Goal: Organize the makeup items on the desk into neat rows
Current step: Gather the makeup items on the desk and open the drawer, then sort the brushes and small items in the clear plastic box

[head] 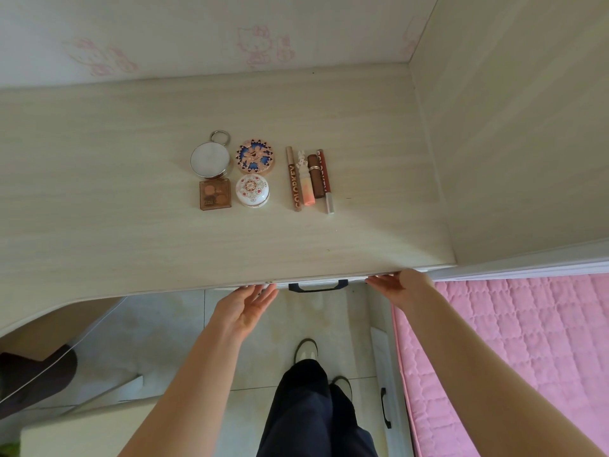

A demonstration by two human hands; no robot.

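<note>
Pale wood-grain bench [131,179], centre of frame, carrying nine makeup items in two groups. Left group, a two-by-two block: upper left, round silver-rimmed compact [210,159] with white lid and a metal ring at its far edge; upper right, round blue floral compact [254,156] with gold edging; lower left, square brown eyeshadow palette [215,194] showing four pans, its lettering too small to read; lower right, white domed compact [252,190] with red and gold pattern. Right group, well apart from the block, five slim pieces lying side by side lengthwise: brown pencil [293,179] printed "COLORKEY"; peach lip gloss tube [305,179] with white ornate cap; dark brown lipstick [315,176] with gold band; red pencil [325,181] with silver end, its printing largely hidden by the lipstick. Left hand [245,306], lower centre, grip released, fingers straight, fingertips at the bench's front edge, holding nothing. Right hand [400,286], lower right of centre, grip released, fingers flat against the same edge. Between the hands, a dark drawer handle [318,286] under the edge. Surroundings: wall with faint pink cartoon cat prints [263,44], top of frame; pink quilted mattress [527,341], lower right; tiled floor [164,324], dark trousers and light shoes below.
</note>
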